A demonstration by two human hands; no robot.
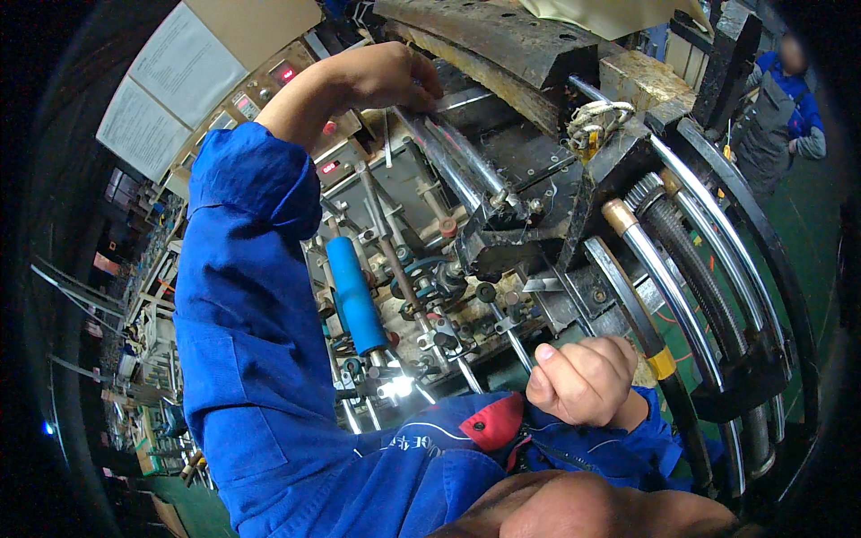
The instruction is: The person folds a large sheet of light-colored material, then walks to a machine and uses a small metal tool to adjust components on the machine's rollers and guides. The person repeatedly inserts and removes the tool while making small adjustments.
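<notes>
My left hand (395,76) reaches over the top of the machine, wrist bent and fingers curled down beside a flat metal plate (462,97). Its fingertips are partly hidden, so whatever they hold does not show. Below it, two shiny metal rods (453,161) slant down toward a dark clamp block (502,242). Close to my chest, my right hand (587,381) is curled into a fist with the knuckles up. Whether anything lies inside that fist is hidden. A blue roller (354,296) sits beside my left sleeve, among rods and round knobs.
Curved chrome bars and a ribbed hose (691,260) rise on the right. A heavy dark steel block (493,40) overhangs the back. Control panels with red displays (285,72) and posted sheets (170,81) stand at upper left. Another person (785,117) stands at far right.
</notes>
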